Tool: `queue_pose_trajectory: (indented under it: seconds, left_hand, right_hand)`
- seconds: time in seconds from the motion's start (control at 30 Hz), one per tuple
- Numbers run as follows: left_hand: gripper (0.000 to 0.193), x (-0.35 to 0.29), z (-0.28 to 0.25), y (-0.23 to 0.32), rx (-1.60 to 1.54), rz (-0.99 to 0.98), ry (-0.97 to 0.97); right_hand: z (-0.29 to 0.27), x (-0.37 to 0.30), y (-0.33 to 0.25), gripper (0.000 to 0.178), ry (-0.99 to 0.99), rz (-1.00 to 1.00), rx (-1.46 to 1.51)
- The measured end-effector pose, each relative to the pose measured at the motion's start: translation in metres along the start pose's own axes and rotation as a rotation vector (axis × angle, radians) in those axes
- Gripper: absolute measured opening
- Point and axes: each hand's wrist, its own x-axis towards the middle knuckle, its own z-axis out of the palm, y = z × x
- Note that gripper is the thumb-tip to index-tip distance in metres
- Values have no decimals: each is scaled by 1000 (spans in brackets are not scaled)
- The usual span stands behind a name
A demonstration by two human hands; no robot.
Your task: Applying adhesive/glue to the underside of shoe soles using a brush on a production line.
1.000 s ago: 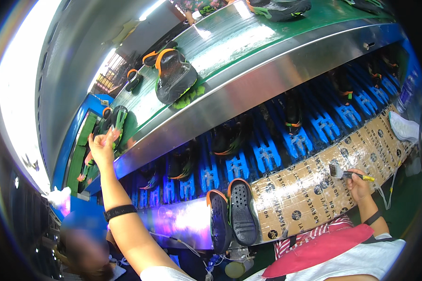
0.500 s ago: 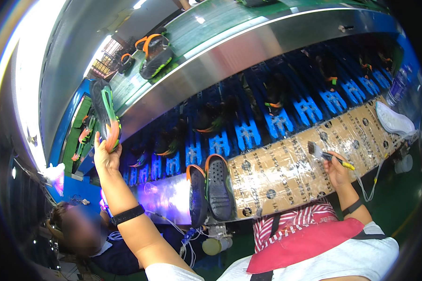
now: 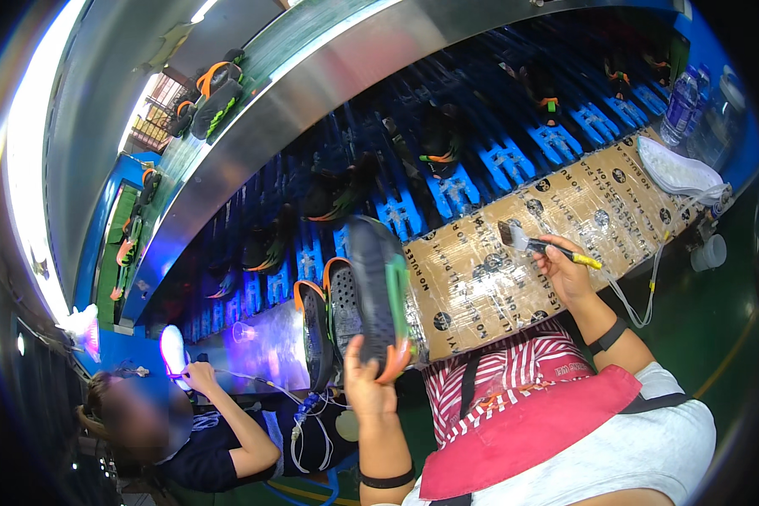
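Note:
My left hand (image 3: 369, 386) grips the heel end of a black clog (image 3: 371, 270) with green and orange trim, raised above the bench. Behind it, two black clogs with orange straps stand side by side; the left clog (image 3: 314, 341) shows fully, while the held one partly covers the perforated clog (image 3: 343, 308). My right hand (image 3: 567, 274) is closed round the dark handle of a flat brush (image 3: 527, 243) with a yellow end. The brush's bristles point left, over the cardboard sheet (image 3: 472, 295) covered in clear film.
Blue racks (image 3: 455, 192) with dark clogs line the bench's far side, below a metal-edged conveyor (image 3: 329, 63). White soles (image 3: 679, 171) and plastic bottles (image 3: 681, 108) stand at right. At left, a co-worker's hand (image 3: 199, 377) is by a lit white sole (image 3: 174, 350).
My left hand has brought the clog from the conveyor's left end down and right, near the pair on the bench. The brush has shifted left, and the co-worker's arm now shows.

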Motion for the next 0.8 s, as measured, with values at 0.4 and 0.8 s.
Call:
queue_pose_trajectory:
  seconds: [0.4,0.8]
  left_hand:
    - [44,-7,26,-54,-555,-703,-337]
    - [60,-9,61,-87,-644,-613,-483]
  right_hand:
    - [0,-21,-9,34,8,-8,-106]
    - [48,-46,-50,28,-144,-19,-334]
